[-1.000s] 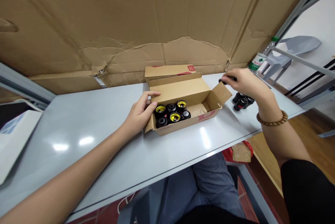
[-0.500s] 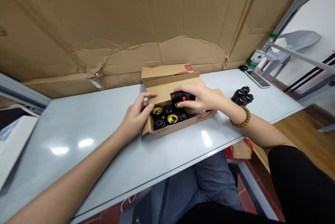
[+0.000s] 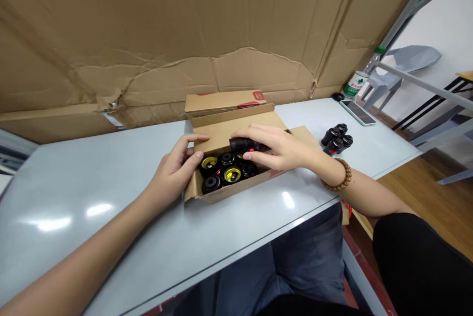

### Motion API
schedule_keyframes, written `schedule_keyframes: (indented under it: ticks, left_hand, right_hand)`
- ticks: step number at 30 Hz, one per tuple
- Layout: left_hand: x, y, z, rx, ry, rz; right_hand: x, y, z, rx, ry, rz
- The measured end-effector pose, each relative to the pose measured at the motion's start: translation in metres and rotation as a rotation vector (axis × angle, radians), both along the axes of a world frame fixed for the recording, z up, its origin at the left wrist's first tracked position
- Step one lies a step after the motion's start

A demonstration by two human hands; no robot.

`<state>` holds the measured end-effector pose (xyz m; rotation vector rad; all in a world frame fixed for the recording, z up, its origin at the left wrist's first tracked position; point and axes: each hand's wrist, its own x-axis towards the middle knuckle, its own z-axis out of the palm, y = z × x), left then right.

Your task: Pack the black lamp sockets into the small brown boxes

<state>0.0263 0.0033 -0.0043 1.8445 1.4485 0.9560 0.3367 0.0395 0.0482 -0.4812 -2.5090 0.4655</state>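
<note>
An open cardboard box [image 3: 254, 183] stands on the table, with several small black flashlights packed upright in it. Some show yellow-ringed ends [image 3: 232, 174], others black caps [image 3: 212, 184]. My left hand [image 3: 177, 168] grips the box's left end, thumb at the near corner and fingers along the far side. In my right hand [image 3: 275, 146] is a black flashlight [image 3: 240, 145] with a red button, lying sideways low over the box between thumb and fingers. My palm hides its right end and part of the box's right side.
Several black flashlights [image 3: 337, 139] stand grouped on the table [image 3: 148, 247] to the right. Behind them are a phone [image 3: 357, 112] and a water bottle [image 3: 356, 82]. A cardboard sheet [image 3: 185, 25] walls off the back, and a metal frame [image 3: 424, 84] rises at the right.
My right hand has lowered the flashlight slightly toward the box, its fingers reaching further over it. My left hand stays on the box's left end. The whole view has shifted a little.
</note>
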Motion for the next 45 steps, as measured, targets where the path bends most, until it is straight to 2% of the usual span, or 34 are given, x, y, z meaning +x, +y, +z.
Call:
schedule_keyframes:
  ticks: [4,10,15,23,31,37,45]
  left_hand:
    - [-0.0011,0.0014,-0.003,-0.027,-0.021,0.01]
    - [-0.0021,0.0016,-0.005,-0.045,-0.056,0.002]
    - [-0.003,0.0011,-0.0034,-0.023,-0.008,0.017]
    - [-0.0017,0.002,-0.0032,-0.036,-0.035,0.012]
    - [-0.003,0.0017,-0.0036,0.007,0.017,0.022]
    - [-0.0012,0.0011,-0.0019,0.007,0.008,0.024]
    - [0.0019,-0.0003,0.0022,0.006,0.0,0.025]
  right_hand:
    - [0.001,0.0003,-0.0019,0.048,-0.017,0.031]
    - [-0.0032,0.0001,-0.0046,0.078,0.062,-0.011]
    - [-0.0038,-0.0002,-0.0058,0.126,0.06,0.025]
    - [-0.0044,-0.0022,-0.0051,0.077,0.026,-0.071]
    - [-0.0015,-0.003,-0.0006,0.091,-0.022,-0.031]
    - [-0.0034,-0.0053,-0.0012,0.129,0.078,-0.053]
    - [-0.0042,-0.0045,-0.0036,0.108,-0.027,-0.075]
